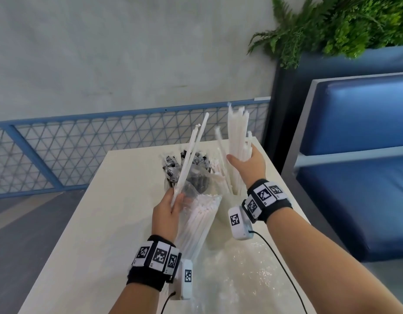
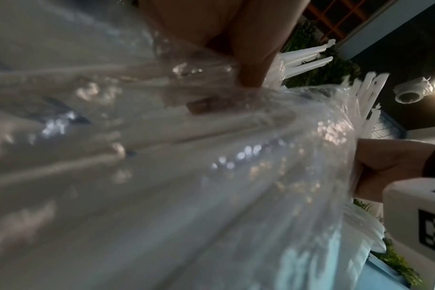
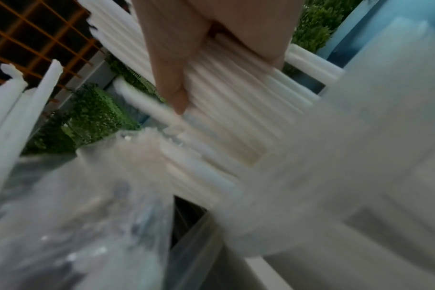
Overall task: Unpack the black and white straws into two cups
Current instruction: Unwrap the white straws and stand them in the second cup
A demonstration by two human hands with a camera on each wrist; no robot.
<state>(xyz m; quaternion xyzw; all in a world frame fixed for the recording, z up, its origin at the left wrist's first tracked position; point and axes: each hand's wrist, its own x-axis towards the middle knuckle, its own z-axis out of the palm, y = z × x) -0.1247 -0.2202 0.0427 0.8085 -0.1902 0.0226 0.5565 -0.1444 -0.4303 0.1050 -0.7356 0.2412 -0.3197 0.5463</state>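
1. Right hand (image 1: 247, 164) has its grip wrapped round a fat bundle of white straws (image 1: 238, 137), held upright over the white cup (image 1: 223, 214) at the far right of the counter (image 1: 105, 223). More white ones already stand in that cup.
2. Left hand (image 1: 166, 211) pinches a few loose white straws (image 1: 191, 155) and the top of the clear bag (image 1: 196, 220), which looks more than half full.
3. Black straws (image 1: 187, 164) seem done, bunched upright in the other cup behind the bag; that cup itself is mostly hidden.
4. So roughly halfway, I'd guess: the rest of the bag is left.
5. Pale counter, an empty crinkly wrapper (image 1: 241, 273) at the near edge. Blue mesh railing (image 1: 83, 141) behind, blue padded bench (image 1: 359, 168) and ferns (image 1: 331, 21) to the right.
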